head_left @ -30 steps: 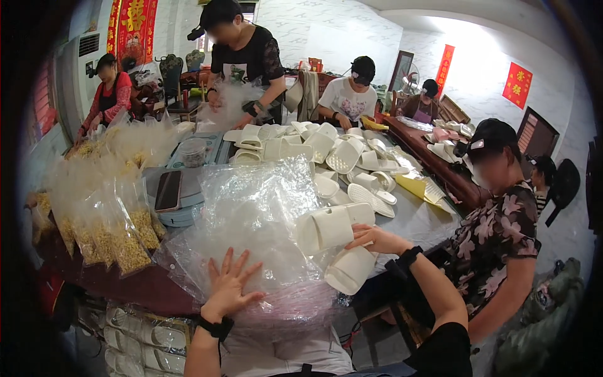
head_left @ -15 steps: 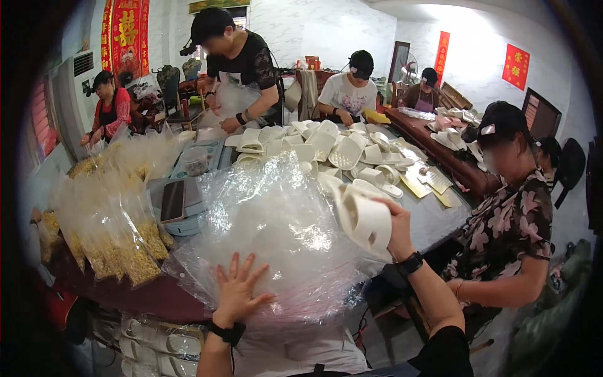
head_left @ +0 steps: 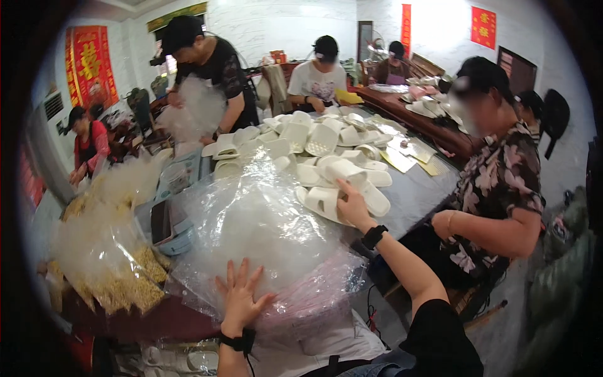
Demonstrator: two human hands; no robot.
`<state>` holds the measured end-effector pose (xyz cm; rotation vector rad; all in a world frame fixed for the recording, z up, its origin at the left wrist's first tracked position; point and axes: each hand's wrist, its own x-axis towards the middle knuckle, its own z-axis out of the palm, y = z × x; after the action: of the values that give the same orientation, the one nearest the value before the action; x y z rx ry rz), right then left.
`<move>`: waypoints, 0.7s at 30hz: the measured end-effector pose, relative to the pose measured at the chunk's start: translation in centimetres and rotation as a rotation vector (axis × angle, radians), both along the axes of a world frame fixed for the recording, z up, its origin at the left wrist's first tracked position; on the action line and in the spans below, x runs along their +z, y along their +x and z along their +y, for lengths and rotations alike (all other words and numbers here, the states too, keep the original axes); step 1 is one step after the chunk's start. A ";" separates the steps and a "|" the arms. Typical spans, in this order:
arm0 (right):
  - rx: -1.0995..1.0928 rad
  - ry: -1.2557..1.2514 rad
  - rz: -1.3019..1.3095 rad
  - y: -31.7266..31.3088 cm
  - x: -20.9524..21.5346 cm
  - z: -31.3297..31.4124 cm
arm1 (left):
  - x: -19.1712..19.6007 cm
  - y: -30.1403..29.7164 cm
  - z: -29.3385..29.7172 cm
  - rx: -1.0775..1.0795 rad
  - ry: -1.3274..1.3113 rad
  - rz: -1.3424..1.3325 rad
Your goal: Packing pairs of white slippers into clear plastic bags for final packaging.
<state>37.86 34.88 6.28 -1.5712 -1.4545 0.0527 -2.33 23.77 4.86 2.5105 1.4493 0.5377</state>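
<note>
My left hand (head_left: 244, 295) lies flat with its fingers spread on a stack of clear plastic bags (head_left: 251, 217) at the table's near edge. At the near right side of a heap of off-white slippers, my right hand (head_left: 355, 206) has its fingers closed at a slipper (head_left: 319, 202). Its fingertips reach up against the strap of another slipper (head_left: 345, 171), and part of the grip is hidden behind the hand. Both wrists wear black bands.
Bags of small yellow pieces (head_left: 125, 276) stand at the left, beside a phone (head_left: 161, 221) on a blue box. Yellow sheets (head_left: 399, 159) lie right of the slipper heap. A co-worker in a flowered top (head_left: 496, 182) sits close at my right; others work across the table.
My right hand has moved forward and left, bringing the slipper from above the bags down to the heap's edge. My left hand stays spread on the bags. The head view has shifted right.
</note>
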 end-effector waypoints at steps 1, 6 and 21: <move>0.025 0.045 -0.021 0.2 -0.2 -0.6 | 0.0 0.2 0.0 0.004 0.007 -0.002; 0.117 0.083 0.197 -1.2 0.7 -4.7 | -0.7 -0.3 0.4 -0.029 -0.015 -0.018; 0.074 -0.094 -0.177 1.6 -2.5 -4.0 | -0.6 0.4 -0.1 0.064 0.022 0.081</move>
<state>39.50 30.88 3.77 -1.6303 -1.6699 0.0258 -1.88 23.67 4.23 2.5373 1.5653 0.4705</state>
